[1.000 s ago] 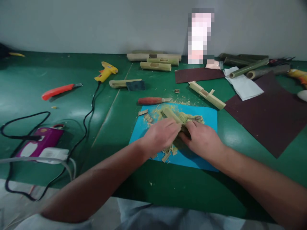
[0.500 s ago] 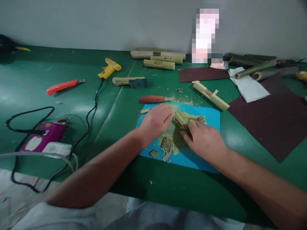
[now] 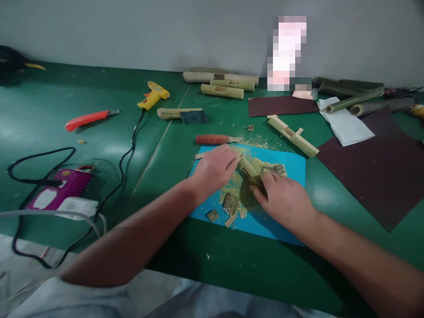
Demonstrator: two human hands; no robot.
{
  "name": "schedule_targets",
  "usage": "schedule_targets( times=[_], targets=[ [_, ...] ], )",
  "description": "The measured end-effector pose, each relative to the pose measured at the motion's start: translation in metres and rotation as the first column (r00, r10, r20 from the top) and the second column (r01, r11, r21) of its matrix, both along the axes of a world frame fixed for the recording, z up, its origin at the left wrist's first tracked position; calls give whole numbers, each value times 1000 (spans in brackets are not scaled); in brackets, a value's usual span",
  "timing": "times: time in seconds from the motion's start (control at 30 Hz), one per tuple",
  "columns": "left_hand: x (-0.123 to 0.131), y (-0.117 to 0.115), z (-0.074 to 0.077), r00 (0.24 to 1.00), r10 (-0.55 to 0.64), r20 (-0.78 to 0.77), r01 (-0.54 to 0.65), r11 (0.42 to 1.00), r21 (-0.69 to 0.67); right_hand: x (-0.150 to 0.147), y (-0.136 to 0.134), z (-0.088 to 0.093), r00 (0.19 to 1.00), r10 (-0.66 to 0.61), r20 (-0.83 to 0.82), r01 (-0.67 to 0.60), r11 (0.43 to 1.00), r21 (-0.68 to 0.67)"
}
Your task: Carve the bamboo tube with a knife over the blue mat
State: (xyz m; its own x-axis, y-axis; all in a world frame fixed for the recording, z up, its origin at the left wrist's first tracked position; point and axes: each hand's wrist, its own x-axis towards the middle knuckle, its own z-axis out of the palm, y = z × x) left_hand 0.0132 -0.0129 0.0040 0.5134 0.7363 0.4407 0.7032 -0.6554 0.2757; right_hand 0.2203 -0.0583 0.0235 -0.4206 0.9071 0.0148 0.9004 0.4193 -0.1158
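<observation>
A short bamboo tube (image 3: 248, 166) with an opening cut in its side slants between my hands, over a blue sheet (image 3: 288, 229). My left hand (image 3: 217, 167) is closed around its far left end. At the near right end, my right hand (image 3: 285, 194) grips it between thumb and fingers; a darker patch by the fingertips cannot be made out. Pale bamboo dust and broken bamboo chips (image 3: 231, 204) lie on the sheet below. Just beyond the sheet rests a red-handled knife (image 3: 213, 139), near my left hand.
Another cut bamboo tube (image 3: 293, 136) lies to the right, near brown sandpaper sheets (image 3: 374, 163) and white paper (image 3: 346, 123). More bamboo tubes (image 3: 221, 91) line the back. Leftward are a yellow glue gun (image 3: 154, 95), a red utility knife (image 3: 88, 120) and a purple power strip (image 3: 66, 187) with cables.
The whole view has shifted slightly. Both hands keep their hold on the bamboo tube, with hardly any movement against the blue sheet.
</observation>
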Motion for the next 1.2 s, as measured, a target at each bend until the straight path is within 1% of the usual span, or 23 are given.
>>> schedule_targets(
  times=[0.07,0.1,0.13,0.23,0.27,0.33,0.37,0.4,0.5,0.53,0.57,0.63,0.67,0.7,0.8,0.83,0.87,0.93,0.97,1.0,1.1,1.13,1.2],
  targets=[
    [0,-1,0,996,-81,-23,81,997,-19,0,0,1,1000,-2,17,2,1000,-21],
    [0,-1,0,995,-92,-30,92,995,-26,0,0,1,1000,-3,20,3,1000,-27],
    [0,-1,0,997,-74,-26,74,997,-26,0,0,1,1000,-7,21,7,1000,-29],
    [4,-3,-2,999,32,-2,-32,999,14,1,1,0,1000,-15,20,16,999,-28],
    [6,-4,-3,1000,15,-16,-15,1000,11,1,1,-1,1000,-17,21,18,999,-32],
    [10,-8,-4,994,-80,-68,78,997,-28,2,1,-1,999,-25,23,26,999,-44],
    [11,-9,-4,991,-107,-84,105,994,-37,2,1,-1,999,-30,22,31,998,-49],
    [11,-10,-4,991,-101,-84,99,995,-29,2,1,-1,999,-34,21,35,998,-53],
    [10,-10,-5,999,27,-28,-25,998,50,2,0,-1,999,-37,18,38,998,-55],
    [10,-10,-5,999,38,-20,-37,998,57,2,0,0,999,-37,18,38,998,-55],
    [9,-10,-5,1000,15,-26,-14,999,46,1,0,0,999,-38,21,39,998,-56],
    [9,-9,-5,995,-86,-53,87,996,13,1,0,0,999,-44,30,46,997,-61],
    [8,-8,-5,992,-110,-54,111,994,10,2,0,0,998,-45,31,47,997,-61],
    [6,-6,-6,995,-95,-42,96,995,19,2,0,-1,999,-44,28,46,997,-57],
    [0,2,-7,999,50,14,-51,996,71,2,-1,-3,999,-34,8,34,999,-34],
    [-1,4,-7,998,61,16,-62,995,83,2,-1,-3,1000,-31,5,31,999,-34],
    [-1,5,-7,1000,31,3,-31,996,85,2,-1,-3,999,-33,9,33,999,-39],
    [0,4,-7,995,-88,-38,90,994,62,1,-2,-3,999,-43,26,44,997,-60],
    [1,3,-7,991,-121,-51,123,991,44,1,-2,-2,998,-49,33,51,996,-69],
    [1,3,-6,991,-120,-52,122,992,33,1,-2,-1,998,-56,37,58,995,-76],
    [1,2,-4,1000,7,-18,-6,999,49,0,-2,1,998,-63,30,66,995,-80],
    [2,2,-4,1000,17,-19,-16,998,56,0,-2,1,998,-63,31,65,995,-82],
    [3,0,-3,997,-60,-50,62,997,39,1,-2,1,998,-55,37,58,994,-96]
  ],
)
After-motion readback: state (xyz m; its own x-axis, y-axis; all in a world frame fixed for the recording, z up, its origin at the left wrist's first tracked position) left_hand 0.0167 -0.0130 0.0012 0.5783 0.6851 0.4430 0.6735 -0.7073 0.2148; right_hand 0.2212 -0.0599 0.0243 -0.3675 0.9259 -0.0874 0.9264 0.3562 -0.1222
